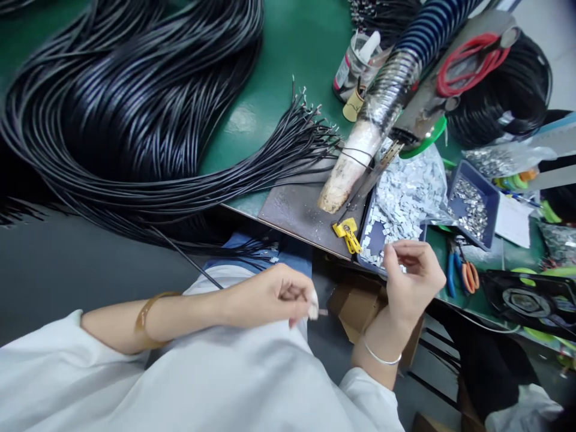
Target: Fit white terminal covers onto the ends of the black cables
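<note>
My left hand (288, 294) is closed in front of my body, its fingers curled around a black cable (193, 262). The cable runs from the big bundle, passes behind my wrist, and a short thin end pokes out past the fingertips. Something white covers one fingertip. At the near edge of a blue tray (366, 243) of small white pieces (396, 192), my right hand (414, 270) is raised with thumb and forefinger pinched together. Whatever lies between those fingertips is too small to make out.
A large black cable bundle (148, 102) covers the green table's left side. A ribbed hose (400, 78) slants over a metal plate (292, 210) beside a yellow clip (348, 234). Rightward are a tray of metal parts (470, 204), blue-handled pliers (454, 270) and orange-handled scissors (470, 277).
</note>
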`<control>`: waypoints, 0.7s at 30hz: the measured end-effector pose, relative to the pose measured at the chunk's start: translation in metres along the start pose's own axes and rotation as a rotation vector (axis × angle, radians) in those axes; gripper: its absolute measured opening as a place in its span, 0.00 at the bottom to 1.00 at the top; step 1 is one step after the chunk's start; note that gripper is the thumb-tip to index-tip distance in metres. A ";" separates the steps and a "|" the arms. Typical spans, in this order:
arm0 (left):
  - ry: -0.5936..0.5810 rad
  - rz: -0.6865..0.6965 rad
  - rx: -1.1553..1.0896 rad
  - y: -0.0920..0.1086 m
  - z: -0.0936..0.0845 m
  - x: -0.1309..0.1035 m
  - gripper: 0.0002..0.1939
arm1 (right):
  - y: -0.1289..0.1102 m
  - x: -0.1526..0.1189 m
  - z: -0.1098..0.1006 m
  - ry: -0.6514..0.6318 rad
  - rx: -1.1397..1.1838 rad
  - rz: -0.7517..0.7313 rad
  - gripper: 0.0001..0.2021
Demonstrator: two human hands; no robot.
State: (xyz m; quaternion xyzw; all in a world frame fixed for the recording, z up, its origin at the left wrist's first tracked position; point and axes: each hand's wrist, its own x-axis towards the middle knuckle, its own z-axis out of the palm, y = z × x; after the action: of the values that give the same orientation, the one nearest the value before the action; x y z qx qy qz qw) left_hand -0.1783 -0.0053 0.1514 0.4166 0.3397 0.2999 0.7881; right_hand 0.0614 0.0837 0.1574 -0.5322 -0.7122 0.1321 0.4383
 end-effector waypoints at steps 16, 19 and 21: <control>0.398 0.260 0.064 0.021 -0.017 0.047 0.08 | -0.034 -0.033 0.055 -0.107 0.467 0.107 0.04; 0.383 0.254 0.083 0.017 -0.019 0.048 0.08 | -0.033 -0.032 0.056 -0.143 0.465 0.117 0.04; 0.373 0.253 0.086 0.015 -0.020 0.048 0.08 | -0.033 -0.033 0.056 -0.146 0.433 0.108 0.03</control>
State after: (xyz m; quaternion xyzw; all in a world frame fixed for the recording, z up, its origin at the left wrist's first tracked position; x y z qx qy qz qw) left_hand -0.1682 0.0476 0.1425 0.4265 0.4372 0.4531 0.6494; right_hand -0.0009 0.0575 0.1308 -0.4521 -0.6674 0.3432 0.4821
